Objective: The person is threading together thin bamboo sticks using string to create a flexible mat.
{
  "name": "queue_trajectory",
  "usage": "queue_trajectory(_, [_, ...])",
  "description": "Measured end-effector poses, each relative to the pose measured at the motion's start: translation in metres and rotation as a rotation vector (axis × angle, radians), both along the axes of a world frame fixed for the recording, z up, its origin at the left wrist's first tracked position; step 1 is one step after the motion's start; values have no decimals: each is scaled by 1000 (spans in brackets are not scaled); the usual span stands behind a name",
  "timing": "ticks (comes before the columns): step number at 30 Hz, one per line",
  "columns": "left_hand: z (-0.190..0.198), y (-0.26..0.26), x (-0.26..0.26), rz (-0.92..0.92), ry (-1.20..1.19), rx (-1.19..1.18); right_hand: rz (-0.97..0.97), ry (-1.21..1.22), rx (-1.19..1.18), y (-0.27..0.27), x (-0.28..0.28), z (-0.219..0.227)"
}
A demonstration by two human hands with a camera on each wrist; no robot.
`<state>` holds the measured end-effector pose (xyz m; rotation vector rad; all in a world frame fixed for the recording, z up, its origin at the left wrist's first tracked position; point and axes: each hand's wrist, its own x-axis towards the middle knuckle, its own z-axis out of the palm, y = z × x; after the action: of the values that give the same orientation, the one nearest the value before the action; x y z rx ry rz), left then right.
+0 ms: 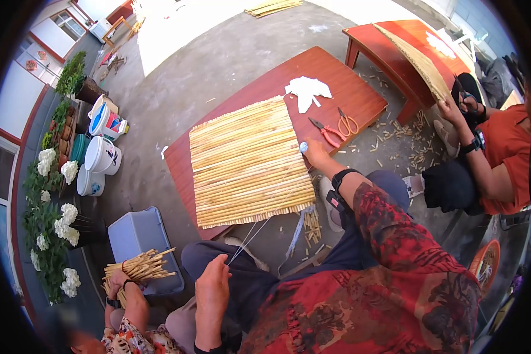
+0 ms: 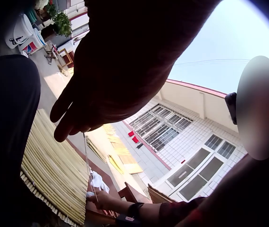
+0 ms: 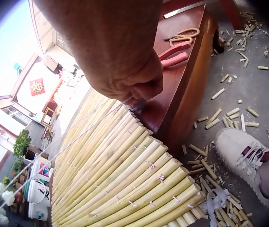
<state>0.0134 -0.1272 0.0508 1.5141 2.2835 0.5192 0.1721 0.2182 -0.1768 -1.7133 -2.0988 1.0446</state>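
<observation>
A mat of straight yellow stalks [image 1: 248, 165], bound with rows of thin thread, lies on a low red-brown table [image 1: 230, 118]. Raised before the knees, my left hand [image 1: 212, 289] pinches a thin white string [image 2: 86, 153] between thumb and fingertips. Taut strands of it cross the mat toward my right hand [image 1: 317, 152]. That hand, with fingers curled, pinches the string at the mat's right edge; a small bluish-white piece shows at its fingertips. Small thread knots dot the stalks in the right wrist view. Red-handled pliers [image 1: 328, 133] and scissors [image 1: 348, 122] lie beside the right hand.
White cloth gloves [image 1: 308, 93] rest on the table. Cut stalk bits [image 3: 212, 118] litter the floor. At left, another person grips a stalk bundle [image 1: 144, 265] over a grey-blue bin [image 1: 138, 230]; at right, a person holds a mat [image 1: 416, 62] at a second table.
</observation>
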Motion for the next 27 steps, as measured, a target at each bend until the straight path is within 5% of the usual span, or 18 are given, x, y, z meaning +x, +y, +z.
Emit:
queue_trajectory(6, [2, -6, 2, -33, 186, -6, 10, 86, 140, 2, 4, 11])
queue_trajectory(9, [6, 0, 6, -31, 315, -30, -146, 68, 66, 3, 5, 15])
queue_trajectory(12, [9, 11, 10, 55, 60, 159, -190, 141, 90, 12, 9, 10])
queue_trajectory(20, [19, 0, 0, 99, 76, 320, 6, 63, 83, -3, 16, 8])
queue_trajectory(22, [26, -4, -4, -24, 467, 376, -24, 138, 117, -1, 14, 3])
queue_trajectory(27, [32, -2, -22, -34, 571, 340, 57, 51, 57, -4, 2, -2])
